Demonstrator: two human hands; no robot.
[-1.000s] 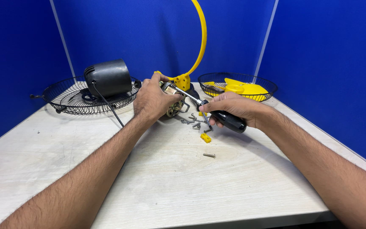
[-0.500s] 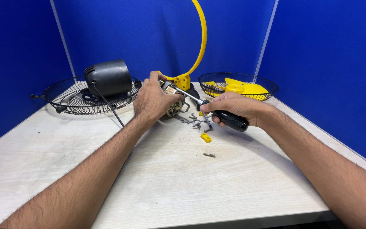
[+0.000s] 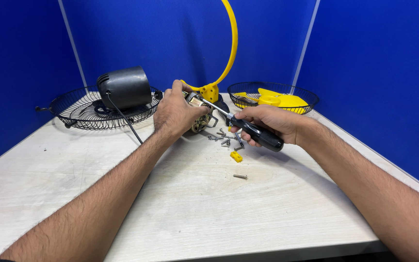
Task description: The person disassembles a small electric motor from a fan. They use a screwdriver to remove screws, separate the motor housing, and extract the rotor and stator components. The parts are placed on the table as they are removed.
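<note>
Motor core [image 3: 201, 119] sits at the far middle of the worktop [image 3: 122, 204], gripped by the left hand [image 3: 176, 114]; the right hand [image 3: 267, 123] is wrapped around a black screwdriver [image 3: 253, 133] whose tip touches it, loose screws [image 3: 225, 140] lying just beneath

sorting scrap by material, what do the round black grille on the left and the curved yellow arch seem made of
Round black grille: probably coated steel wire, thin dark strands in a radial mesh. Curved yellow arch: likely moulded plastic, with a smooth, even, slightly glossy colour.
</note>
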